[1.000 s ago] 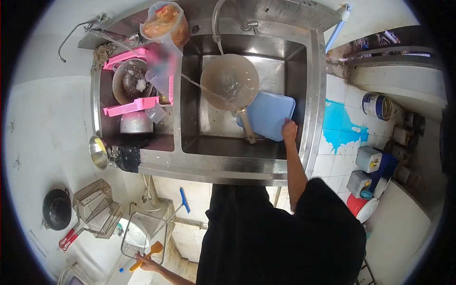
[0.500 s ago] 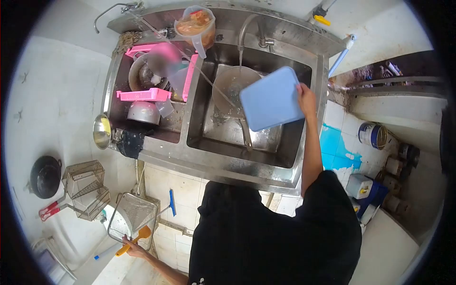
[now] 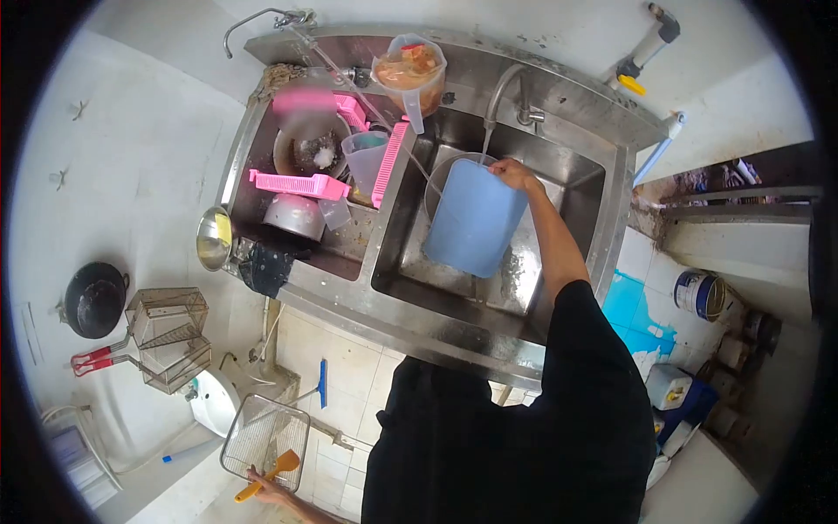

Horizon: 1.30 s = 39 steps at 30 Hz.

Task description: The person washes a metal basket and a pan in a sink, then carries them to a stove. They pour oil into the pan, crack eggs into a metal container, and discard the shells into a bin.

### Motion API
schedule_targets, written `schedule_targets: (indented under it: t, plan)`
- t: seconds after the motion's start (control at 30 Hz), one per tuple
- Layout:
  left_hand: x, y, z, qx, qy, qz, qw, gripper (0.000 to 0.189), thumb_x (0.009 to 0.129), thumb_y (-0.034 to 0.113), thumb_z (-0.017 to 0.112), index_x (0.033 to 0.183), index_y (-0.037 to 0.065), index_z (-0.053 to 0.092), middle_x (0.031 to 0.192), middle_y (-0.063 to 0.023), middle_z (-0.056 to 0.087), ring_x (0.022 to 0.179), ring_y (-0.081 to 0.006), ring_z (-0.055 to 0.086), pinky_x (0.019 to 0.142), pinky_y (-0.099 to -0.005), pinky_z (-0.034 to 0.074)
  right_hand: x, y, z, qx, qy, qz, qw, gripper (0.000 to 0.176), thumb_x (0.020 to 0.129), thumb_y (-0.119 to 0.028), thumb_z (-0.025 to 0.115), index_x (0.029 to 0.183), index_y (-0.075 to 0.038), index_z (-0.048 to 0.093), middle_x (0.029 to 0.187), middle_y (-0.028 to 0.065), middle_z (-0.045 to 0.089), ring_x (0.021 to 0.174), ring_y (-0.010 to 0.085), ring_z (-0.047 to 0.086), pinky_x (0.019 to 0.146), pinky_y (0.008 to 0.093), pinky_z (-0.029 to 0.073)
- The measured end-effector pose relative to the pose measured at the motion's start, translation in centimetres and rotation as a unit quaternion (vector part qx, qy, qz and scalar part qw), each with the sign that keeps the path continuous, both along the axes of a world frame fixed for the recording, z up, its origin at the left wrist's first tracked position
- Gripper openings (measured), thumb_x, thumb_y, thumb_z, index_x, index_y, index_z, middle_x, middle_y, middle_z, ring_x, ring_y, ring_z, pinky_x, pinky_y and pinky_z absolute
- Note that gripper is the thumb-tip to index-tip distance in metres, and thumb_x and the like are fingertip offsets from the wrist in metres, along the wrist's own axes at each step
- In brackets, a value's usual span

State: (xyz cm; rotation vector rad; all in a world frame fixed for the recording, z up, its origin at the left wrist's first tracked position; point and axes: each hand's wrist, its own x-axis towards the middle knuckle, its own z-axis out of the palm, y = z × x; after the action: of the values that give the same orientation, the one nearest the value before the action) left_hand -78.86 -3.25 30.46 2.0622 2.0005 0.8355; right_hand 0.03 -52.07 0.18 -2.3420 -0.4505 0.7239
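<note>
My right hand (image 3: 517,175) grips the top edge of a flat light-blue plastic lid (image 3: 476,223) with rounded corners, tilted over the right sink basin (image 3: 587,196). Water runs from the faucet (image 3: 499,92) just behind its upper edge. A round pan (image 3: 434,188) in the basin is mostly hidden behind the lid. Low on the left, my left hand (image 3: 269,489) is closed around the handle of an orange spatula (image 3: 285,463). That same hand is at the rim of a wire mesh basket (image 3: 292,428) and seems to hold it too.
In the left basin are pink plastic baskets (image 3: 297,185), a metal pot (image 3: 294,216) and a bowl. A clear jug (image 3: 410,74) with orange contents stands on the divider's back. Wire fry baskets (image 3: 170,327) and a black pan (image 3: 94,299) hang on the left wall.
The lid has swung from tilted right to nearly upright, moving left across the basin and covering more of the pan. My left hand has lowered with the spatula and wire basket. The view has shifted.
</note>
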Motion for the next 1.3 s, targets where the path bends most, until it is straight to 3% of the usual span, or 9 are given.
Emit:
schedule_targets:
  t: [0.13,0.37,0.57,0.77,0.97,1.03,1.07,1.17,1.3]
  plan:
    - [-2.0,-0.9,-0.9,0.037,0.002,-0.058,0.998,0.050,0.096,0.047,0.052,0.106,0.003,0.072,0.093,-0.0129,0.071,0.074,-0.0217,0.064,0.054,-0.0332,0.051,-0.2,-0.8,-0.7,0.008,0.033,-0.004,0.999,0.032,0.095,-0.036,0.055,0.107,-0.010,0.070,0.105,0.0141,0.069,0.099,0.0265,0.063,0.088,0.0336,0.047]
    - [-2.1,-2.2,-1.1,-0.024,-0.003,-0.006,1.000,0.052,0.096,0.049,0.051,0.112,0.003,0.070,0.100,-0.0149,0.070,0.082,-0.0240,0.066,0.058,-0.0342,0.053,1.9,1.1,-3.6,0.117,0.056,0.004,0.992,0.035,0.096,-0.039,0.056,0.115,-0.011,0.067,0.102,0.0035,0.070,0.095,0.0161,0.061,0.089,0.0328,0.046]
    - [-2.1,-3.3,-1.4,0.002,-0.020,-0.013,1.000,0.057,0.096,0.051,0.051,0.113,0.000,0.068,0.104,-0.0142,0.070,0.080,-0.0216,0.065,0.057,-0.0335,0.053,1.3,4.2,1.2,0.232,0.201,-0.073,0.949,0.034,0.097,-0.039,0.056,0.113,-0.009,0.065,0.097,-0.0052,0.061,0.094,0.0068,0.054,0.087,0.0245,0.044]
    - [-2.2,-5.2,-1.4,0.000,-0.014,0.009,1.000,0.057,0.095,0.052,0.052,0.110,0.000,0.070,0.095,-0.0132,0.070,0.068,-0.0190,0.061,0.049,-0.0309,0.047,2.0,3.2,-2.6,0.340,0.341,-0.108,0.869,0.034,0.096,-0.026,0.061,0.122,-0.004,0.062,0.104,-0.0026,0.064,0.098,0.0068,0.055,0.089,0.0229,0.043]
    - [-3.3,-5.6,-1.8,-0.021,0.012,0.026,0.999,0.053,0.095,0.050,0.052,0.111,0.003,0.070,0.093,-0.0118,0.070,0.069,-0.0178,0.061,0.048,-0.0300,0.047,2.7,1.7,-0.5,0.245,0.149,-0.097,0.953,0.026,0.096,-0.026,0.058,0.106,-0.004,0.068,0.096,-0.0011,0.064,0.087,0.0073,0.056,0.082,0.0257,0.047]
    - [-3.8,-5.4,-2.3,-0.033,0.001,0.025,0.999,0.052,0.096,0.049,0.052,0.111,0.003,0.070,0.094,-0.0117,0.070,0.070,-0.0180,0.062,0.050,-0.0299,0.047,3.9,1.8,1.6,0.078,0.066,-0.051,0.993,0.025,0.095,-0.025,0.058,0.103,-0.005,0.070,0.096,0.0049,0.067,0.087,0.0122,0.061,0.082,0.0289,0.049]
    - [-3.7,-5.4,-2.4,-0.042,-0.004,0.027,0.999,0.052,0.096,0.048,0.052,0.111,0.002,0.070,0.095,-0.0116,0.070,0.071,-0.0182,0.062,0.051,-0.0300,0.048,4.1,1.7,2.5,-0.008,0.025,-0.027,0.999,0.025,0.094,-0.025,0.058,0.101,-0.005,0.072,0.096,0.0079,0.069,0.087,0.0147,0.063,0.082,0.0305,0.050]
    - [-2.9,-5.1,-3.2,-0.041,-0.025,0.005,0.999,0.050,0.097,0.045,0.052,0.111,0.000,0.069,0.098,-0.0121,0.070,0.076,-0.0195,0.064,0.057,-0.0315,0.051,2.6,2.6,4.3,-0.009,-0.185,-0.053,0.981,0.017,0.087,-0.016,0.056,0.093,-0.008,0.071,0.098,0.0168,0.068,0.090,0.0309,0.067,0.082,0.0382,0.051]
    - [-4.0,-3.8,-4.9,-0.040,-0.043,-0.027,0.998,0.048,0.098,0.041,0.053,0.113,-0.002,0.068,0.103,-0.0139,0.071,0.084,-0.0217,0.066,0.065,-0.0336,0.054,1.0,4.2,8.2,-0.049,-0.220,-0.039,0.974,0.019,0.086,-0.016,0.055,0.091,-0.005,0.069,0.101,0.0189,0.067,0.094,0.0366,0.064,0.085,0.0444,0.049]
